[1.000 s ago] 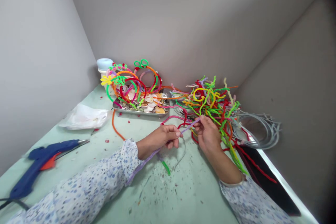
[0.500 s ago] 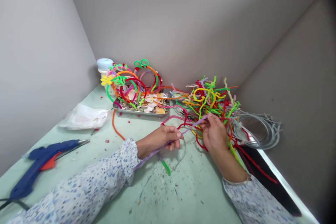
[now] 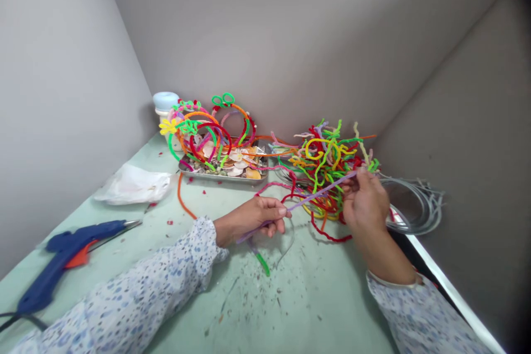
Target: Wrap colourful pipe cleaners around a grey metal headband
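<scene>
While both hands (image 3: 317, 210) pinch it, the purple pipe cleaner (image 3: 322, 192) looks taut, fuzzy, seemingly straight between them

Fuzzy, matt pipe cleaners (image 3: 321, 191); shiny metal tray (image 3: 224, 178); smooth plastic-looking glue gun (image 3: 53, 265); crinkled, translucent plastic bag (image 3: 133, 185).

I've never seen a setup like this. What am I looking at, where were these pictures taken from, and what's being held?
There is no robot here: a person works with two bare hands. All three pictures come from one camera on the person's head, looking forward and down. The left hand and right hand hold a lavender pipe cleaner stretched between them. On the pale green table, a blue glue gun and a white plastic bag lie at left. Further back are a metal tray of seashells, pipe-cleaner hoops and, to the right, a colourful pipe-cleaner pile.
</scene>
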`<state>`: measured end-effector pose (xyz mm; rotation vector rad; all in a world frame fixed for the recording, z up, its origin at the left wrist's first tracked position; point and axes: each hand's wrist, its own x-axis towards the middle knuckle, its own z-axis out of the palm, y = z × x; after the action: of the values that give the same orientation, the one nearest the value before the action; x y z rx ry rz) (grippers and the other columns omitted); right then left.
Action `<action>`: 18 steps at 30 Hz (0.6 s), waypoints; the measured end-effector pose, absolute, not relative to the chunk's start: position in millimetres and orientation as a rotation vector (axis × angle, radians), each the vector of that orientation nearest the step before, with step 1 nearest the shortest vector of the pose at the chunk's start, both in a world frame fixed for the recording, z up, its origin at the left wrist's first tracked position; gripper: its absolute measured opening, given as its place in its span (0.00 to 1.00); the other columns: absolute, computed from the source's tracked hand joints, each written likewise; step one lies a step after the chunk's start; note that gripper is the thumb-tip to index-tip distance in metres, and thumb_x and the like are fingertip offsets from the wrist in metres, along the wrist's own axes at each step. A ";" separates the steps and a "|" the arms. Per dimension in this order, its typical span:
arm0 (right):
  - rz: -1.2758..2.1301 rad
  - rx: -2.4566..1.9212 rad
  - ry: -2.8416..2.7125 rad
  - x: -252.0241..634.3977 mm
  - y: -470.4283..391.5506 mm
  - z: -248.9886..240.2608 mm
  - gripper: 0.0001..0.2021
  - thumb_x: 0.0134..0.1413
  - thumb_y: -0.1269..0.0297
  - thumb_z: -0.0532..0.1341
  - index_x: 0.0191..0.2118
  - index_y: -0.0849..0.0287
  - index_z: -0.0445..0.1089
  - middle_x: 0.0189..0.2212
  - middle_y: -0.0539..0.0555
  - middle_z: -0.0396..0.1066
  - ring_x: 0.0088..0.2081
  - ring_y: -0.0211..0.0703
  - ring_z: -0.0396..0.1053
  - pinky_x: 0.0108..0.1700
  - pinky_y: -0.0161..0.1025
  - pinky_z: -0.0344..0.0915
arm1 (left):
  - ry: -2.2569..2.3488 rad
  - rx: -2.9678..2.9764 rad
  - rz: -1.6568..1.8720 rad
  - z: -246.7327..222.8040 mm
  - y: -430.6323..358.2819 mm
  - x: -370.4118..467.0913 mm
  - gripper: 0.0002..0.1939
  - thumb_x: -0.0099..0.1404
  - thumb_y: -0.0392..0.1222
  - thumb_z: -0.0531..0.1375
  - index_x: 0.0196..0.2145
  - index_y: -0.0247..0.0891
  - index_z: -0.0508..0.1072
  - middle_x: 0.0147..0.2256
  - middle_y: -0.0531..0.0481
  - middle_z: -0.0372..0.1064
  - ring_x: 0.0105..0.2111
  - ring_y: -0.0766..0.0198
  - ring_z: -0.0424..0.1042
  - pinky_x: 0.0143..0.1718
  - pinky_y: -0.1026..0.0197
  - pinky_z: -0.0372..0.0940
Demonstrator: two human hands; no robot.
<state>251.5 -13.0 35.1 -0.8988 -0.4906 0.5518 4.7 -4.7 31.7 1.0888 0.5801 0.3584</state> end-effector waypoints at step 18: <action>1.016 -1.133 -0.785 189.5 -34.6 27.1 0.18 0.45 0.49 0.63 0.36 0.58 0.71 0.28 0.51 0.72 0.23 0.35 0.67 0.19 0.31 0.58 | 0.618 0.959 0.629 25.6 4.4 5.7 0.09 0.58 0.42 0.61 0.33 0.32 0.69 0.28 0.48 0.71 0.17 0.78 0.61 0.17 0.73 0.51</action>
<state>189.5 -34.6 27.1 -1.1334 -0.7848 1.0155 5.7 4.4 25.6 0.9590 0.6177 0.6290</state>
